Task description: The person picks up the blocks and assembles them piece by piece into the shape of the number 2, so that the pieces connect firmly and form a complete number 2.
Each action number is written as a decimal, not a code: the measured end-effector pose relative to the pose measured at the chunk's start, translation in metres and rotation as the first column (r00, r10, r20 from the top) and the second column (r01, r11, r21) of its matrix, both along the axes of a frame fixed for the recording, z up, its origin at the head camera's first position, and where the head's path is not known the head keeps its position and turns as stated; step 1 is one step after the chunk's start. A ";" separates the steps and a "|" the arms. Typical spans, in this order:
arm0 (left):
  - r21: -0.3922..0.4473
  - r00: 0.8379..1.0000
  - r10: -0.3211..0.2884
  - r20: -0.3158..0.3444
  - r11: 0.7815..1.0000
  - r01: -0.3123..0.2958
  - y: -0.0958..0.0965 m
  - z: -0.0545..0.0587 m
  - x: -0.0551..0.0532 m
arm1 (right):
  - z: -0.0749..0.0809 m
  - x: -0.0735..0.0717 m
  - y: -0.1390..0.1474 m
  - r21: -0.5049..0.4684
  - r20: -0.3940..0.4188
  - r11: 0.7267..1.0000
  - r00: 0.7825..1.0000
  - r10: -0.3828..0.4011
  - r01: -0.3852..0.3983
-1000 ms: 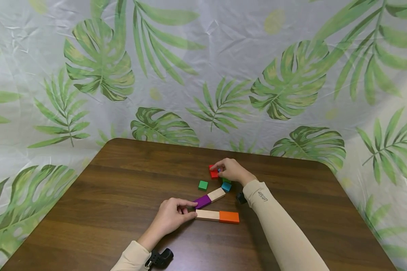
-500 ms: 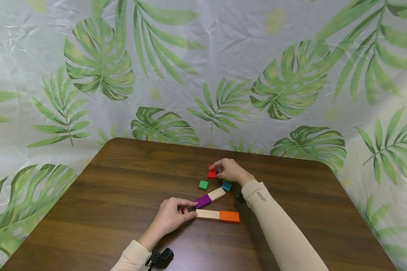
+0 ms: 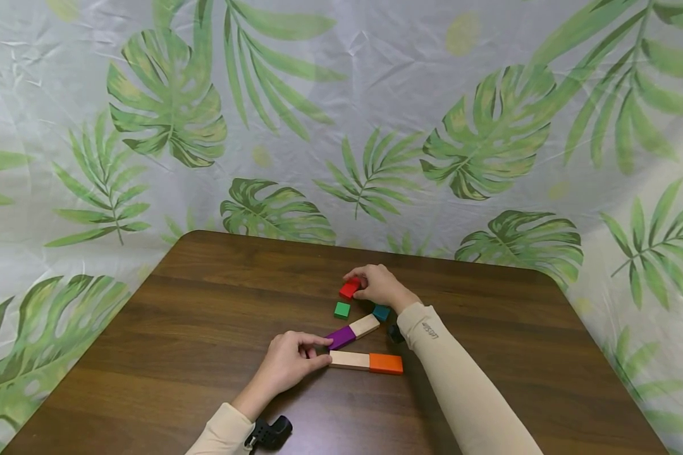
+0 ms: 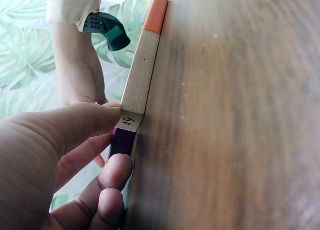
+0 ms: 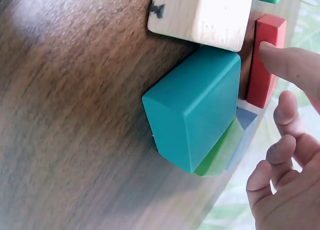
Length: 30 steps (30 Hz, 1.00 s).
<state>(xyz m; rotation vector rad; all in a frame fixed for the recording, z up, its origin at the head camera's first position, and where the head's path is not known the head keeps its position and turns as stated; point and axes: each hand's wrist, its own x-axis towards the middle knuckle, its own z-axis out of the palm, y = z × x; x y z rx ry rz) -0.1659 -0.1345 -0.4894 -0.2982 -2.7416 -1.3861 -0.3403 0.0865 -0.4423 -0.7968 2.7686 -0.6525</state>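
Note:
My left hand (image 3: 290, 361) pinches the meeting ends of a purple wooden block (image 3: 341, 338) and a plain wooden block (image 3: 350, 360). In the left wrist view the thumb lies on the plain block, whose end is marked 49. My right hand (image 3: 380, 285) holds a red block (image 3: 350, 289) between thumb and fingers, farther back on the table; in the right wrist view its thumb presses the red block's side. An orange block (image 3: 386, 363) abuts the plain one's right end. Beyond the purple block comes another plain block (image 3: 364, 325), then a teal block (image 5: 192, 109) touching its corner.
A small green block (image 3: 342, 310) lies left of the plain and teal blocks, in front of the red one. Behind the teal block, a green block (image 5: 220, 150) and a blue block (image 5: 246, 122) show partly in the right wrist view. Patterned cloth hangs behind the brown table (image 3: 216, 284).
The red block has shifted slightly left and turned, with my right hand moving left along with it. The left hand and the row of blocks it pinches stay in place.

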 end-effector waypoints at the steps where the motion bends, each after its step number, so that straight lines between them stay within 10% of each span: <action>1: 0.002 1.000 0.001 0.002 1.000 -0.001 0.000 0.000 0.000 | 0.000 0.000 -0.001 0.009 0.001 1.000 1.000 -0.004 0.004; 30: 0.008 1.000 -0.005 0.013 1.000 0.005 0.000 0.001 0.000 | -0.007 -0.004 0.001 0.030 -0.027 0.988 0.988 -0.152 0.152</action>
